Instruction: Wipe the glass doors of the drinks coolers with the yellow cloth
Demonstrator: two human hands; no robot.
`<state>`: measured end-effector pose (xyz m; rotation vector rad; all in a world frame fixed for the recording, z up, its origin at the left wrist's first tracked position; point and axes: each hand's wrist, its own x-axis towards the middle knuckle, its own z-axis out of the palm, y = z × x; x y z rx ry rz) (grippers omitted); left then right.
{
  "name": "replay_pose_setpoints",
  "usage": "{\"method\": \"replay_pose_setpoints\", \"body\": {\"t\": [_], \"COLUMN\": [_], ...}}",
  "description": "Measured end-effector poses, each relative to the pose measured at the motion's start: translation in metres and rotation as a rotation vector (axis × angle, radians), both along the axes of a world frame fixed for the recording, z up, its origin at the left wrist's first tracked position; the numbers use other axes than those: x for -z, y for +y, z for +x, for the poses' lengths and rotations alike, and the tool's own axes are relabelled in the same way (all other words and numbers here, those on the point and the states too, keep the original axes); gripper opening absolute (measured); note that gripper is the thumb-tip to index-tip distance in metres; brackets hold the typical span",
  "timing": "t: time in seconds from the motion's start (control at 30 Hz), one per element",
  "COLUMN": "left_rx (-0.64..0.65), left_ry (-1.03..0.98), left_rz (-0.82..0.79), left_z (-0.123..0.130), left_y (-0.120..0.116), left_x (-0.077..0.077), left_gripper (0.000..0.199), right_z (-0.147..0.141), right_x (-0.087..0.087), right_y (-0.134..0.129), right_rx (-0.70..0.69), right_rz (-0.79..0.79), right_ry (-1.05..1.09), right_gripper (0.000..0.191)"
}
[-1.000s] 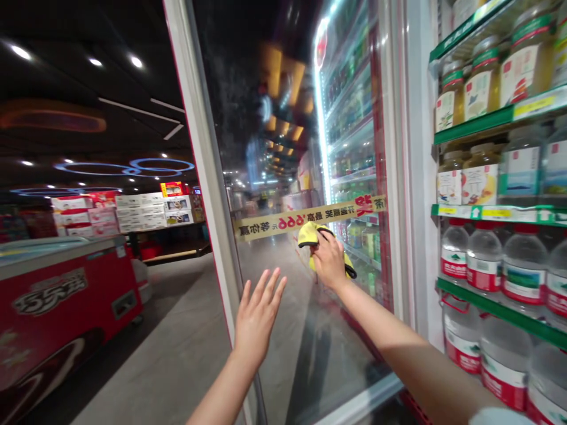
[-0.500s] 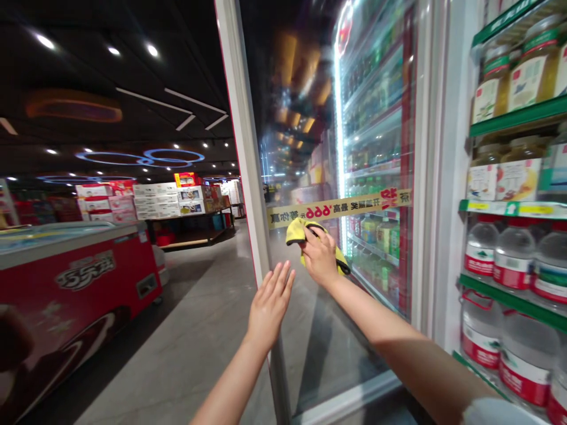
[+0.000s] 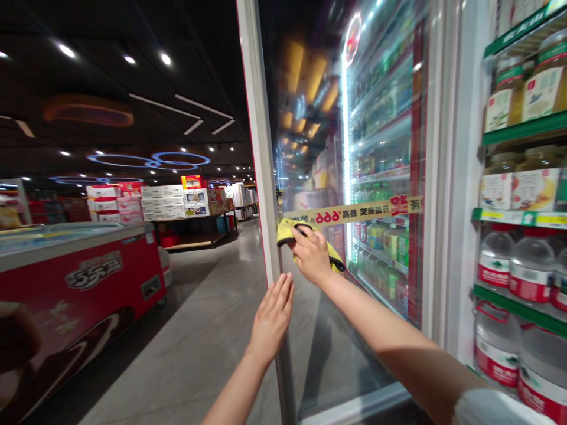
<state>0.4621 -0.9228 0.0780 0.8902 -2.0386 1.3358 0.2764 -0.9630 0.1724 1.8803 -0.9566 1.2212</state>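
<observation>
A yellow cleaning cloth (image 3: pixel 289 228) with black edging is pressed against the glass door (image 3: pixel 328 342) under my right hand (image 3: pixel 311 252). My right fingers are bent over the cloth, close to the door's left frame and just below a printed strip (image 3: pixel 354 211) with mirrored lettering. Lower and to the left, my left hand (image 3: pixel 271 319) lies flat along the pale door frame (image 3: pixel 259 118), its fingers stretched out and holding nothing. Behind the glass, lit shelves of drinks show, partly blurred.
To the right, open shelves hold large water bottles (image 3: pixel 534 265) and jars of amber drink (image 3: pixel 505 97). A red chest freezer (image 3: pixel 93 307) stands at the left. Stacked cartons (image 3: pixel 163 202) sit on a low stand further back, beyond the grey floor (image 3: pixel 212 319).
My right hand has slid the cloth left across the glass to the door frame, covering the strip's left end. My left hand stays on the frame. The view has shifted slightly left.
</observation>
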Motion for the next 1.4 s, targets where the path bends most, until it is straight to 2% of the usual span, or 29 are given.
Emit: {"method": "replay_pose_setpoints", "body": {"t": [0.07,0.1,0.23,0.3,0.37,0.47,0.53,0.63,0.7,0.73,0.77,0.83,0.9,0.97,1.03,1.1,1.17,1.2,1.27,1.4], "left_rx": [0.014,0.02,0.026,0.02,0.014,0.022,0.042,0.07,0.085,0.092,0.099,0.106,0.106,0.105,0.109,0.115,0.129,0.137,0.15,0.131], "left_ry": [0.038,0.059,0.069,0.036,0.017,0.023,0.038,0.073,0.076,0.069,0.059,0.048,0.055,0.066,0.071,0.082,0.095,0.101,0.111,0.107], "left_rz": [-0.001,0.004,0.021,0.027,0.031,0.016,-0.011,-0.043,-0.057,-0.067,-0.078,-0.105,-0.124,-0.13,-0.134,-0.143,-0.146,-0.142,-0.119,-0.043], "left_z": [-0.002,-0.003,-0.001,0.001,0.0,-0.007,-0.013,-0.02,-0.02,-0.02,-0.019,-0.018,-0.018,-0.02,-0.024,-0.031,-0.042,-0.049,-0.066,-0.1], "left_y": [-0.002,-0.002,-0.002,-0.002,-0.004,-0.011,-0.016,-0.021,-0.023,-0.023,-0.024,-0.025,-0.025,-0.025,-0.024,-0.022,-0.022,-0.022,-0.023,-0.022], "left_x": [-0.009,-0.014,-0.033,-0.04,-0.049,-0.068,-0.082,-0.096,-0.099,-0.099,-0.099,-0.099,-0.102,-0.106,-0.111,-0.116,-0.12,-0.122,-0.126,-0.132], "left_gripper": [0.067,0.07,0.074,0.073,0.072,0.071,0.07,0.07,0.07,0.07,0.07,0.07,0.071,0.071,0.069,0.068,0.068,0.069,0.07,0.065], "right_z": [0.007,0.009,0.011,0.011,0.01,0.005,-0.002,-0.006,-0.001,0.003,0.007,0.011,0.006,-0.006,-0.018,-0.024,-0.026,-0.028,-0.037,-0.083], "right_x": [-0.021,-0.024,-0.006,-0.006,-0.025,-0.063,-0.072,-0.054,-0.041,-0.041,-0.045,-0.066,-0.091,-0.101,-0.089,-0.064,-0.043,-0.039,-0.045,-0.075], "right_y": [0.001,0.002,0.007,0.009,0.009,0.005,0.001,-0.001,0.0,0.001,0.002,0.003,0.002,0.001,0.0,0.001,0.002,0.002,0.001,-0.005], "right_rx": [0.029,0.037,0.033,0.038,0.053,0.058,0.08,0.156,0.158,0.14,0.12,0.1,0.118,0.164,0.221,0.263,0.256,0.247,0.241,0.299], "right_rz": [-0.002,0.004,0.06,0.069,0.05,-0.003,-0.04,-0.058,-0.042,-0.032,-0.027,-0.032,-0.057,-0.081,-0.09,-0.077,-0.037,-0.022,-0.014,-0.021], "right_ry": [-0.087,-0.105,-0.034,-0.02,-0.064,-0.141,-0.247,-0.458,-0.424,-0.354,-0.282,-0.202,-0.241,-0.386,-0.567,-0.648,-0.512,-0.435,-0.361,-0.541], "right_gripper": [0.044,0.046,0.043,0.04,0.039,0.041,0.042,0.041,0.039,0.038,0.037,0.037,0.038,0.04,0.04,0.04,0.041,0.041,0.039,0.04]}}
